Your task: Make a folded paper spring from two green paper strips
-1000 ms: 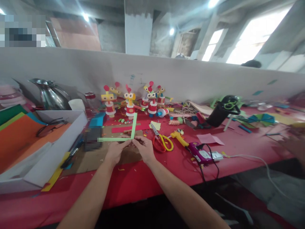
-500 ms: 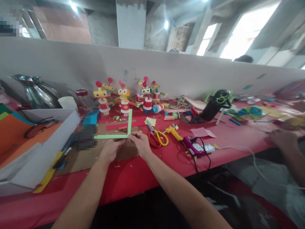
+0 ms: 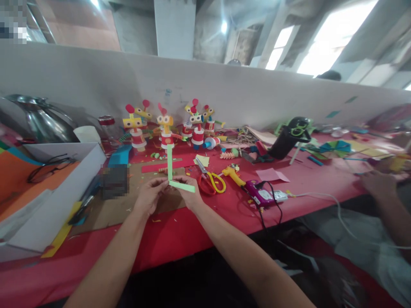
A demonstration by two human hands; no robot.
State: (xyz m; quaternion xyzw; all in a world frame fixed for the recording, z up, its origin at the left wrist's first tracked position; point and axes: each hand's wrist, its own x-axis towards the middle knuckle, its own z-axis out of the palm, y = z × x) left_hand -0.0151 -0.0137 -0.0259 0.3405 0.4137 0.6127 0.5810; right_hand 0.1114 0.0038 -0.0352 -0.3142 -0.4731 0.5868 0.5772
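- Left hand (image 3: pixel 150 196) is pinching the green paper strip (image 3: pixel 170 164) at its corner, thumb and fingers closing together.
- Right hand (image 3: pixel 192 199) is bending its fingers close to the same corner; the strip is partly covering them, so whether they are gripping cannot be told.
- Green paper strip is forming an angle: one leg is pointing away from the person, the other is extending rightward across the right hand.
- Both hands are working above the brown board (image 3: pixel 109 217), which is lying on the red worktop (image 3: pixel 180 233).
- Scissors (image 3: pixel 217 182) with red and yellow handles are lying just beside the right hand.
- Purple-and-yellow corded tool (image 3: pixel 257 193) is lying farther right.
- Paper figures (image 3: pixel 167 139) are standing beyond the hands, before the white partition (image 3: pixel 244 94).
- White box (image 3: pixel 48 222) is holding orange paper (image 3: pixel 19 182) at the left.
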